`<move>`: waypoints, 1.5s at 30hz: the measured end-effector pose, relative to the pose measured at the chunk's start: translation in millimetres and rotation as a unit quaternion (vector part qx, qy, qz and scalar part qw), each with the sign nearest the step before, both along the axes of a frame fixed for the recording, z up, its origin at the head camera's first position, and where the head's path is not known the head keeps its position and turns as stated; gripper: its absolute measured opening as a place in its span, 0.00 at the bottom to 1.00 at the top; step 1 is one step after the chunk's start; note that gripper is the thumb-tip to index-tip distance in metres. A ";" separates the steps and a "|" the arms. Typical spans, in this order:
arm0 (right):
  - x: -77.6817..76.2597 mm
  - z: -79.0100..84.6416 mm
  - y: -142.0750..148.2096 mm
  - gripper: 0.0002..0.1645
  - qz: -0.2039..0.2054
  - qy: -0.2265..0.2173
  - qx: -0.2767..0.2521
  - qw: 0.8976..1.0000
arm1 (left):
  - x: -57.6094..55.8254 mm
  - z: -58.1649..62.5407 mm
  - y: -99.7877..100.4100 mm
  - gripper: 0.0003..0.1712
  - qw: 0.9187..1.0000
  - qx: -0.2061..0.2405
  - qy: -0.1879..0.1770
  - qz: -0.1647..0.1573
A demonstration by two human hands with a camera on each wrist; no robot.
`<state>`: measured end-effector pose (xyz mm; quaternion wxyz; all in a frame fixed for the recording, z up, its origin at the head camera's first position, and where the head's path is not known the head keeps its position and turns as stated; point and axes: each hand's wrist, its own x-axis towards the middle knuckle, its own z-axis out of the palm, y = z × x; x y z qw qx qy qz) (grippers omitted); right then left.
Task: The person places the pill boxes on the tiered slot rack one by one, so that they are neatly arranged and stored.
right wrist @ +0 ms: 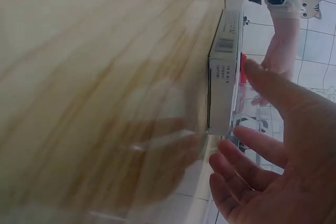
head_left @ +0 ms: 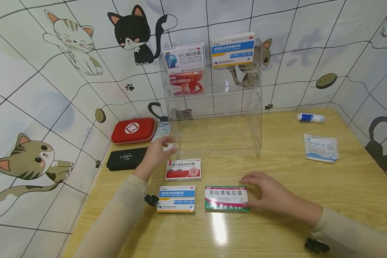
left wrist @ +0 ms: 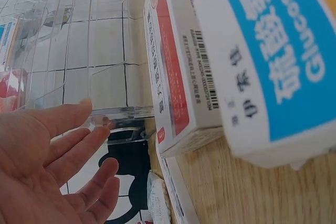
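My left hand point(head_left: 156, 156) is at the front left corner of a clear acrylic shelf point(left wrist: 94, 113). Its thumb and forefinger lie close about that corner; whether they touch it is unclear. My right hand point(head_left: 266, 191) spreads around the right end of a green, white and magenta capsule box point(head_left: 226, 198), thumb in front and fingers behind, without a visible grip. To that box's left lies a blue, white and yellow glucosamine box point(head_left: 176, 199). Behind the glucosamine box is a red and white capsule box point(head_left: 183, 170).
On the shelf stand a white capsule box point(head_left: 185, 59), a red box point(head_left: 187, 83) and another glucosamine box point(head_left: 233, 50). A red case point(head_left: 133, 130) and a black pouch point(head_left: 126, 159) lie left; a tube point(head_left: 310, 117) and a surgical packet point(head_left: 320, 148) lie right. Printed walls border the table.
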<state>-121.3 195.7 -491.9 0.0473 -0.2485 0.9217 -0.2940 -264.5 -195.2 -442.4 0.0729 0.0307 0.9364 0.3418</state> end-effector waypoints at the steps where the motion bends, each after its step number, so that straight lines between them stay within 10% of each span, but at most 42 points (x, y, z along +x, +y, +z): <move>1: -0.4 -1.4 0.0 0.41 0.004 0.000 0.007 1.000 | -0.2 0.1 0.1 0.27 1.000 0.000 0.000 0.000; 14: 1.7 14.1 -4.5 0.24 -0.047 -0.055 -0.061 0.996 | -1.2 -2.3 0.3 0.27 1.000 0.000 -0.002 0.007; 20: -9.2 25.5 4.1 0.17 -0.044 0.044 -0.122 0.991 | -0.2 -2.4 1.5 0.27 1.000 -0.001 -0.007 0.011; 35: -103.9 132.1 20.6 0.12 -0.148 0.191 -0.137 0.961 | -3.4 -6.7 -1.9 0.25 1.000 -0.008 0.025 -0.012; 45: -171.4 193.2 15.3 0.14 -0.189 0.290 -0.210 0.914 | -6.0 -8.9 -4.2 0.26 0.999 -0.010 0.027 -0.017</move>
